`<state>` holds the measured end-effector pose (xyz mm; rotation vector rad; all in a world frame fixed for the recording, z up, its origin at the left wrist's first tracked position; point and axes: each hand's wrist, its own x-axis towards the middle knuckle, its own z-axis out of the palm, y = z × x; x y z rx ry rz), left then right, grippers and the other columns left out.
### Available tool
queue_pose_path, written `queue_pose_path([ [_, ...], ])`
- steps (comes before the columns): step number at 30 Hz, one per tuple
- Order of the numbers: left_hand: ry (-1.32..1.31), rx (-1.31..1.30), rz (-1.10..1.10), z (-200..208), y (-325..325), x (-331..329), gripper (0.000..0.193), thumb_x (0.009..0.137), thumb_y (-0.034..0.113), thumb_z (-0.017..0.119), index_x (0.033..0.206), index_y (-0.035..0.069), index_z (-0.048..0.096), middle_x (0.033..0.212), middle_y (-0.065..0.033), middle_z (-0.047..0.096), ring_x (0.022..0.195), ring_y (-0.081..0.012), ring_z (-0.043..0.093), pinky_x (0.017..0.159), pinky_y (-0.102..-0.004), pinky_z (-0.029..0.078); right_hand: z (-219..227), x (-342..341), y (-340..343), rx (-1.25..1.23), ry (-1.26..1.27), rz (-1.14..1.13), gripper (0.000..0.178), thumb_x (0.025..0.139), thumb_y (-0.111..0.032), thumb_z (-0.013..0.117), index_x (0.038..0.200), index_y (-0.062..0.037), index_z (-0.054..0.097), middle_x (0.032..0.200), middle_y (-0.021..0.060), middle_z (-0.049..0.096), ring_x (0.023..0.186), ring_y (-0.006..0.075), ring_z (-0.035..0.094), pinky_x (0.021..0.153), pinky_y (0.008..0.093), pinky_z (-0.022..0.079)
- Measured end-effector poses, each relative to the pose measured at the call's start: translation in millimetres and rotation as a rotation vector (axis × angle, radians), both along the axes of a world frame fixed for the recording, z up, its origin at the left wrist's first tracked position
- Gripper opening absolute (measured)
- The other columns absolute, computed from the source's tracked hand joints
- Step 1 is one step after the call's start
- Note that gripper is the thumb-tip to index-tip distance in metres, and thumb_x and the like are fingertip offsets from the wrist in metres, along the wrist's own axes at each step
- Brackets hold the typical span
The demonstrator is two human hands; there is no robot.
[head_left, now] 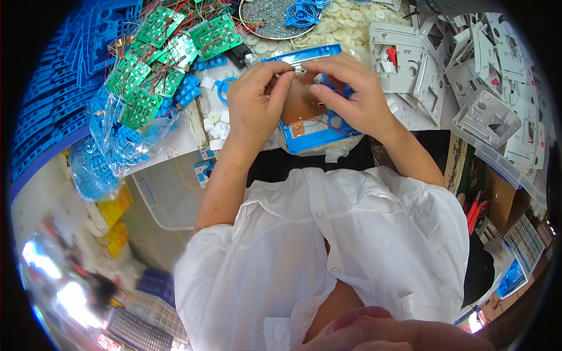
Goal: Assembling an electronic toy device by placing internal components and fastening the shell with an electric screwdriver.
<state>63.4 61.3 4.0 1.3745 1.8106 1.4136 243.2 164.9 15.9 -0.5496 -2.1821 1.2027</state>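
Note:
A brown circuit board (301, 104) is tilted up over a blue plastic housing (313, 140) at the near edge of the table. My left hand (257, 96) is closed, thumb and index finger pinched at the board's upper left corner. On the other side, my right hand (354, 90) curls around the upper right edge, its thumb on the brown face. A small whitish metal part (300, 69) shows between the fingertips; which hand grips it I cannot tell. Thin red wires (333, 121) run into the housing beside a copper-coloured square (297, 128).
Green circuit boards (216, 36) with wires are heaped at the left, beside stacked blue panels (52, 93). Behind my hands are a round tray of small metal pieces (266, 26) and pale plastic discs (345, 26). White housings (492, 114) pile up at the right.

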Motion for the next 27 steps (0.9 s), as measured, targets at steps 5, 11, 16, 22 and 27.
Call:
queue_pose_path([
  [5,-0.027,-0.002,-0.075,2.6,-3.3,-6.3,0.007,0.089,0.003,0.072,0.096,0.001,0.071,0.089,-0.0124,0.071,0.076,-0.0239,0.069,0.067,-0.0319,0.053,12.2,3.9,0.2,-0.277,-0.043,0.122,0.046,0.09,-0.005,0.072,0.136,-0.007,0.066,0.112,0.0028,0.064,0.079,0.0067,0.049,0.067,0.0221,0.043],
  [11,0.049,0.087,-0.159,2.0,-6.9,-9.4,0.009,0.09,0.0,0.071,0.099,0.0,0.072,0.092,-0.0102,0.072,0.079,-0.0192,0.068,0.07,-0.029,0.053,3.5,-33.6,51.6,-0.265,0.054,0.052,0.059,0.087,-0.001,0.068,0.145,-0.0097,0.059,0.104,-0.0029,0.054,0.08,0.0044,0.048,0.072,0.0212,0.045],
  [16,0.003,0.106,-0.079,0.6,-16.6,-8.4,0.008,0.088,-0.001,0.072,0.096,0.0,0.071,0.09,-0.012,0.072,0.078,-0.0251,0.069,0.069,-0.0315,0.054,9.6,-141.9,121.0,0.136,0.164,-0.243,0.026,0.084,-0.012,0.067,0.108,0.0003,0.07,0.093,0.0162,0.068,0.089,0.0349,0.064,0.08,0.0436,0.052],
  [22,-0.033,0.111,-0.071,-3.0,-15.4,-4.4,0.008,0.088,0.0,0.073,0.096,0.001,0.071,0.089,-0.0107,0.072,0.073,-0.0216,0.068,0.062,-0.0295,0.051,-28.3,-244.4,218.1,0.675,-0.21,-0.478,0.033,0.085,-0.023,0.068,0.111,-0.0023,0.071,0.103,0.0219,0.069,0.102,0.0422,0.063,0.096,0.0523,0.049],
  [27,-0.038,0.116,-0.046,-10.0,-23.5,-7.5,0.009,0.09,-0.001,0.072,0.099,0.001,0.072,0.092,-0.008,0.073,0.071,-0.0132,0.066,0.061,-0.0239,0.05,-20.7,-261.6,219.8,0.493,-0.337,-0.388,0.036,0.088,-0.028,0.07,0.113,-0.0025,0.068,0.105,0.0233,0.07,0.102,0.0447,0.062,0.095,0.0504,0.05],
])
